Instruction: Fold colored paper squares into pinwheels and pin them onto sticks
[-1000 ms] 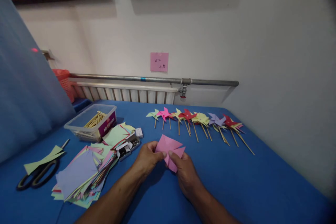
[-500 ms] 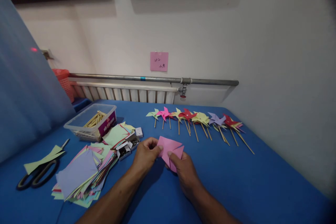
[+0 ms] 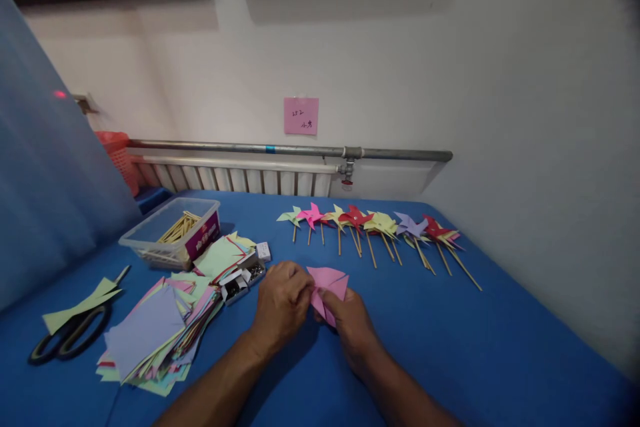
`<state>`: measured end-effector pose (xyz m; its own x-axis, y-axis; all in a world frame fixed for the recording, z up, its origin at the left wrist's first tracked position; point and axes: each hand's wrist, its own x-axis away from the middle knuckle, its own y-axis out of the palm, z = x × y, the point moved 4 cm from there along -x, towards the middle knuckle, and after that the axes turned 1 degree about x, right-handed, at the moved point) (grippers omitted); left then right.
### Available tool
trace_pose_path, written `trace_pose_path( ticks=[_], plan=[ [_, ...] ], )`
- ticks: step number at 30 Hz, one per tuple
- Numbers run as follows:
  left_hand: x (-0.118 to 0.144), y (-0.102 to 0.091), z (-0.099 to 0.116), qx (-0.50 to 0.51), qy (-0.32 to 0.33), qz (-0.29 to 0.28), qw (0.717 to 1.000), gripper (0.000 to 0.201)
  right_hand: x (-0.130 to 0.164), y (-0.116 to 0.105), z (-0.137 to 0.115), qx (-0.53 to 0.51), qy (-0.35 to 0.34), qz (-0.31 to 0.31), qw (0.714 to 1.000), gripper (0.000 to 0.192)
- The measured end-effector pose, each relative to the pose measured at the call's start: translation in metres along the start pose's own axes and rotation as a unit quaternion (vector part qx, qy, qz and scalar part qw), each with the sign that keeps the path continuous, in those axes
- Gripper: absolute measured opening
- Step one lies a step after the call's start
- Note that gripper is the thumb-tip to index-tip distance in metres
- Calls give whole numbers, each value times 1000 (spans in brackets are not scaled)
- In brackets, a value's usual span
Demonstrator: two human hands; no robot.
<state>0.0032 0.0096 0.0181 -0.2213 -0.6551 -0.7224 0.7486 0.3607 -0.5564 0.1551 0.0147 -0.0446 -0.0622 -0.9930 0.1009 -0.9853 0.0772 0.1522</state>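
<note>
A square of pink paper (image 3: 331, 281) with slits cut in from its corners is held up over the blue table between both hands. My right hand (image 3: 350, 323) grips its lower right part, thumb on the face. At the left edge my left hand (image 3: 284, 297) is closed on the paper, its fingers curled and partly covering that corner. Just left of my left hand stand small open boxes of metal pins (image 3: 254, 271). Beside them lies a pile of cut coloured paper (image 3: 147, 327).
Several finished pinwheels (image 3: 356, 218) on sticks lie in a row at the back right. A clear plastic tub (image 3: 135, 240) holds wooden sticks. Black-handled scissors (image 3: 75, 340) lie at far left under a pale green paper piece (image 3: 83, 307). A metal pipe (image 3: 300, 150) runs along the wall.
My left hand has turned over and its fingers have curled in at the paper's left corner, which now folds toward the middle. My right hand keeps its grip.
</note>
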Motion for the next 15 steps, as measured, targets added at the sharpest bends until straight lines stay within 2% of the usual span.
trace_pose_path(
  ticks=[3,15],
  plan=[
    [1,1,2,-48,45,-26,998,24,0,0,1,-10,3,-3,1000,31],
    [-2,-2,2,-55,83,-83,992,26,4,5,-7,-53,10,-43,998,30]
  ],
)
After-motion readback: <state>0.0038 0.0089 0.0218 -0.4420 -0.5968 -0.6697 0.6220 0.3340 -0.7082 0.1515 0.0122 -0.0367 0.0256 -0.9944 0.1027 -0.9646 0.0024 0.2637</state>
